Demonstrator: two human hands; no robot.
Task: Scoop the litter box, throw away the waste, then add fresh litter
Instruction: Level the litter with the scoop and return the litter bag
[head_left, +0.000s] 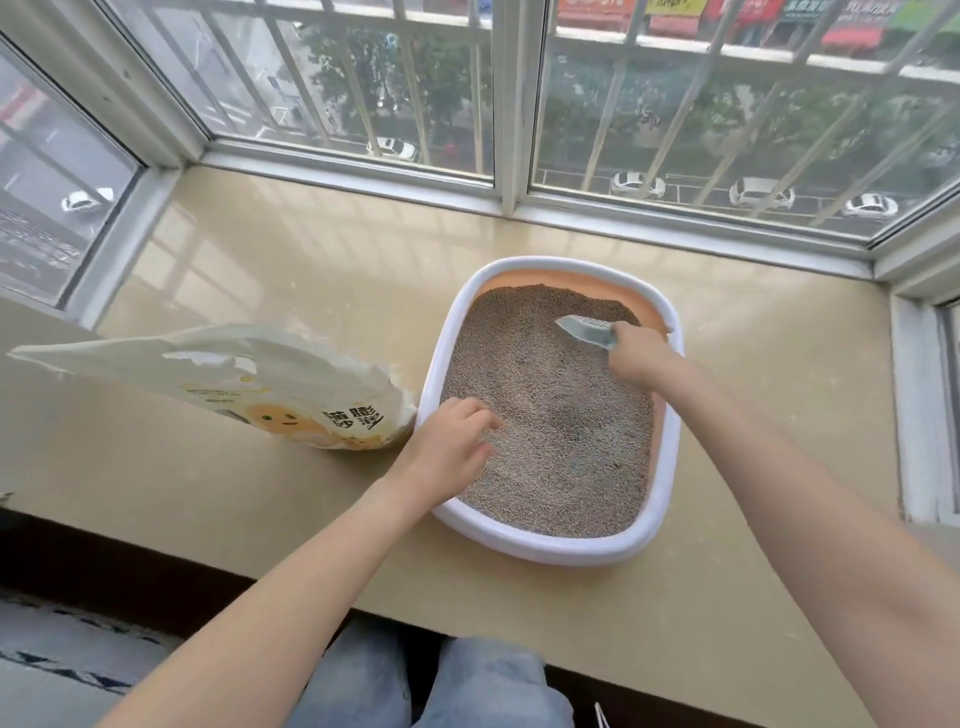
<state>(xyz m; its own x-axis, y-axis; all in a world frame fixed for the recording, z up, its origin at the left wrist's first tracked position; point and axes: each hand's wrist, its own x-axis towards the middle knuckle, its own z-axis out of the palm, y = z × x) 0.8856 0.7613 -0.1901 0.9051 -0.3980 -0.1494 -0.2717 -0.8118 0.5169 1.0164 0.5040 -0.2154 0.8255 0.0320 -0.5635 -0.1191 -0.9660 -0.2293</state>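
The right hand (636, 353) gripped the pale blue plastic scoop (587, 329) at the far end of the white-rimmed litter box (670, 467) on the beige worktop (260, 493), apparently to sift, while the left hand (457, 436), fingers loosely bent and holding nothing, rested on the grey litter (561, 431).

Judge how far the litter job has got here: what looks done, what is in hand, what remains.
Done: nothing that can be confirmed. In hand: the right hand grips the scoop at the far end of the litter box, while the left hand touches the litter. Left: binning waste and adding fresh litter; the litter bag lies on the sill beside the box.
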